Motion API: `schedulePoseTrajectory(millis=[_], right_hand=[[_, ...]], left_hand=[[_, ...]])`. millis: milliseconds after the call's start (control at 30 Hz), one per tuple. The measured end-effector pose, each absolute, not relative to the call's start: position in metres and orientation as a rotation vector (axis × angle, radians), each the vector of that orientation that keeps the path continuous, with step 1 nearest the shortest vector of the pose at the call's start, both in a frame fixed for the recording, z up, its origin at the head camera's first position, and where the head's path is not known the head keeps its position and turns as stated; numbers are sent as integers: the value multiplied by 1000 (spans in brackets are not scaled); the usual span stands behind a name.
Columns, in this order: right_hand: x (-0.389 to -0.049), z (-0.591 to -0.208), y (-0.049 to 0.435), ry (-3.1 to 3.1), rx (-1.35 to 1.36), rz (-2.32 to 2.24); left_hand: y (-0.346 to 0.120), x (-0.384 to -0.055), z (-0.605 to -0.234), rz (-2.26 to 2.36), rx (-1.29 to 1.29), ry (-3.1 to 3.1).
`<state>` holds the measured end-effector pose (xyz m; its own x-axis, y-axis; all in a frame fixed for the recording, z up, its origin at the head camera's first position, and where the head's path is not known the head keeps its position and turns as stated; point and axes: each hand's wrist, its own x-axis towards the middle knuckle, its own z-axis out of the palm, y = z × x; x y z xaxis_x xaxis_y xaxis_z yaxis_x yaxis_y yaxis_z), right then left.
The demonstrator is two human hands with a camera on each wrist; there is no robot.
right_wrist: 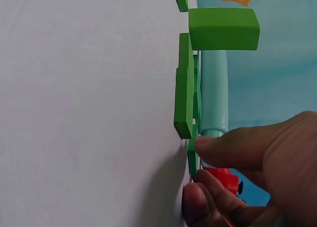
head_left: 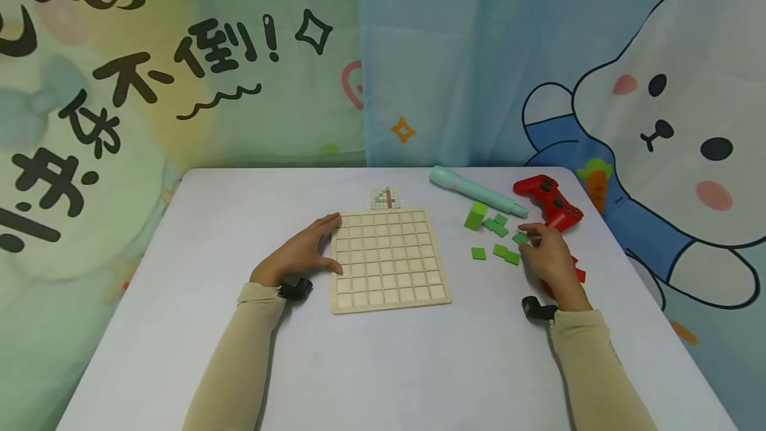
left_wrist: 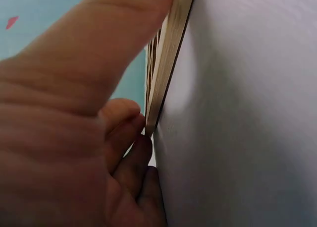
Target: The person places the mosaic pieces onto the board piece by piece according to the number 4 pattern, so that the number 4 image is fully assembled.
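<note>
My left hand (head_left: 302,251) rests at the left edge of a wooden grid board (head_left: 389,261), thumb and fingers spread along it. In the left wrist view the thumb (left_wrist: 89,43) touches the board's side (left_wrist: 166,63). Over on the right, my right hand (head_left: 547,258) pinches a small green tile (head_left: 520,238) at the table surface. The right wrist view shows the thumb (right_wrist: 230,147) against that tile (right_wrist: 192,155). Several other green tiles (head_left: 479,253) lie flat nearby, beside a taller green block (head_left: 475,215).
Behind the board lies a small card (head_left: 385,197) with a coloured grid pattern. A mint-green tube-shaped object (head_left: 479,191) and a red game controller (head_left: 547,201) lie at the back right. Red pieces (head_left: 580,275) are partly hidden by the right hand. All stand on a white table (head_left: 419,364).
</note>
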<state>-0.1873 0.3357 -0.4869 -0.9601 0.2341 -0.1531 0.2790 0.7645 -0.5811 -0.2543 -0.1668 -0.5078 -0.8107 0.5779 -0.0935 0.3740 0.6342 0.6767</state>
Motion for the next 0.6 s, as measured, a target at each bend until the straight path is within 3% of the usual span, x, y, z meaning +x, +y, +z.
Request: schedulePoseTrajectory(millis=[600], right_hand=[[-189,-490,338,2915,438,-880]], left_hand=[[-165,-259,-506,881,736,2576]])
